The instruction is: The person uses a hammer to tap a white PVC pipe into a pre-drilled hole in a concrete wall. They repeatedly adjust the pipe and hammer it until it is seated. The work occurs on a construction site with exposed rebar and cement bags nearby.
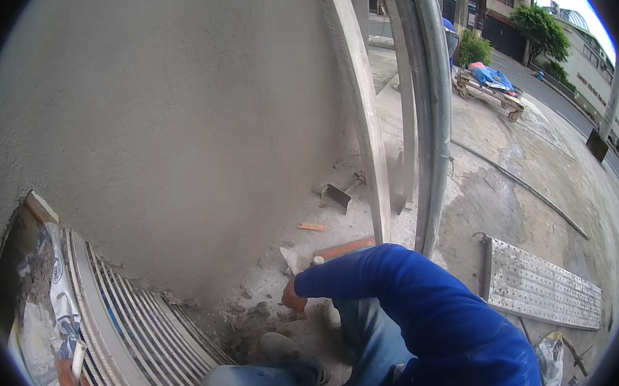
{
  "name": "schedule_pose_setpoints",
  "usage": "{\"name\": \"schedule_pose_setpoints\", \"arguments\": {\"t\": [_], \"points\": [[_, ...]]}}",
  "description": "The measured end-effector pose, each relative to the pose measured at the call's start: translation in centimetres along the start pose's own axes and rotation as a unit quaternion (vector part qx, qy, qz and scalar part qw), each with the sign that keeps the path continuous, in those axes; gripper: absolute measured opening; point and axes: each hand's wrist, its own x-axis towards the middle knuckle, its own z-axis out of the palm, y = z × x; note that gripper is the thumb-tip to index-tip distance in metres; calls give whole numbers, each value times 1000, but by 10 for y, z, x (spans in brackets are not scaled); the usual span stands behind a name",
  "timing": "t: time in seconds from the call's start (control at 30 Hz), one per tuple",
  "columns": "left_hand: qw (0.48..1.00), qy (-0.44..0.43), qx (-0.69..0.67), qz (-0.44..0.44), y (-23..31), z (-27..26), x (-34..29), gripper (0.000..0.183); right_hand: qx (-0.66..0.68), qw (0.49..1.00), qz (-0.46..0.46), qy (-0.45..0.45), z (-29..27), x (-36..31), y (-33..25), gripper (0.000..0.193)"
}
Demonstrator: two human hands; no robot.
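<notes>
Low beside the plastered wall [171, 112], my right hand [293, 297] is closed, with the grey blade of a trowel [290, 260] sticking up from it; the handle is hidden. The blue sleeve of my right arm crosses the view. At the lower left edge, my left hand [72, 377] is partly cut off, its fingers closed round a pale, stick-like piece [78, 360]. Next to it a crumpled white sack [64, 294] lies in a recess at the wall's foot. Slatted metal bars [132, 310] stretch between my hands.
Rubble [262, 308] lies along the wall's base. A hammer-like tool [338, 196] and an orange-brown strip [312, 227] lie beyond. Tall grey metal posts [436, 123] rise ahead. At right are a perforated metal plank [544, 282], a pipe [522, 183] and a loaded cart [490, 87].
</notes>
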Motion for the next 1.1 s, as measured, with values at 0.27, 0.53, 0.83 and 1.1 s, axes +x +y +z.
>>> {"name": "schedule_pose_setpoints", "arguments": {"t": [0.27,0.53,0.83,1.1], "points": [[999,-15,-5,29,38,16,19,38,65,997,48,19,8,-32,-1,42],[999,-15,-22,43,77,-24,16,31,56,998,-14,-13,14,1,13,39],[996,-33,-76,-14,103,-48,5,36,169,983,72,-28,-27,-68,-37,48],[997,-4,33,72,92,-52,15,33,149,983,102,-37,-33,-66,-32,47]]}}
